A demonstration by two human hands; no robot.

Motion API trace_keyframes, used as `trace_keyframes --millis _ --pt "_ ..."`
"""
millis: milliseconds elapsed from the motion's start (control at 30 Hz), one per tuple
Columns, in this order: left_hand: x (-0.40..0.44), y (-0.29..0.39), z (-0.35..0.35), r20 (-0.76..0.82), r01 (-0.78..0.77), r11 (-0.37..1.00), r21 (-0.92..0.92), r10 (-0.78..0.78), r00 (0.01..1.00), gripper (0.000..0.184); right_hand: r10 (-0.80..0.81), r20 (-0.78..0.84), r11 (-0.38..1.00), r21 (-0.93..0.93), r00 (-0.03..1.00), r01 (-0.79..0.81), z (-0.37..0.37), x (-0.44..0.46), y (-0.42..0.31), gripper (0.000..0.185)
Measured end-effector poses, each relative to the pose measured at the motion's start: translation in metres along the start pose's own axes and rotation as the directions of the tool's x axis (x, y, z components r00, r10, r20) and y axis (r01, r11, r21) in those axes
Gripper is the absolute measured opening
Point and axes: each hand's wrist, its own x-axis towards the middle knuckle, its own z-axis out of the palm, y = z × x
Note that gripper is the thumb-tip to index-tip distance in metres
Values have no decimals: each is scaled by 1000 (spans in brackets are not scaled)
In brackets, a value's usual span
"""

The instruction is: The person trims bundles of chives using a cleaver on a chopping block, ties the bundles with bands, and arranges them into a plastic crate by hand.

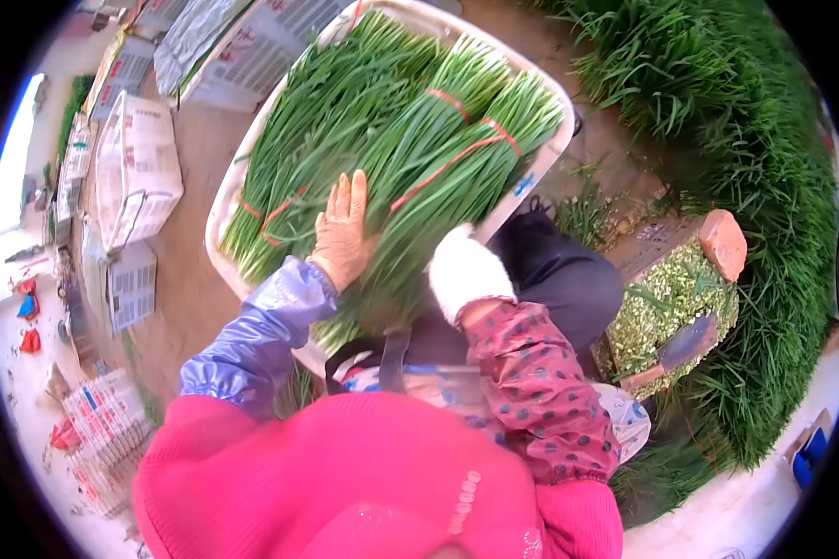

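A white plastic crate (222, 200) in front of me holds bundles of long green chives (410, 140), several of them tied with red bands. My left hand (341, 235), below a shiny purple sleeve cover, lies flat on the chives with its fingers stretched out. In a white glove, my right hand (468, 272) is at the crate's near right side, against the chives. Its fingers are blurred and partly hidden, so I cannot see whether they grip any stalks.
On my right, a cleaver-like blade (688, 343) and an orange brick-like block (723, 245) rest on a surface covered in chopped trimmings (657, 312). Loose chives (764, 186) are heaped beyond. White crates (140, 168) stand on the left, with stacked printed crates (107, 419) lower down.
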Motion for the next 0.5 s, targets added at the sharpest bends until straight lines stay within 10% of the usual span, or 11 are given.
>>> trace_keyframes --millis 100,200,400,500 --pt "-51 -31 -27 129 -32 991 -129 49 990 104 -282 361 932 -116 889 342 17 -41 -6 31" --pt "-90 -66 -50 479 136 990 39 -138 867 92 -502 353 797 -165 790 580 17 -60 -1 22" --pt "-114 -87 -105 781 -41 868 495 -424 458 50 -497 224 850 -72 838 522 2 -72 3 23" --pt "-100 -50 -138 706 77 957 280 -259 660 37 -471 237 858 -103 850 504 3 -72 1 23"
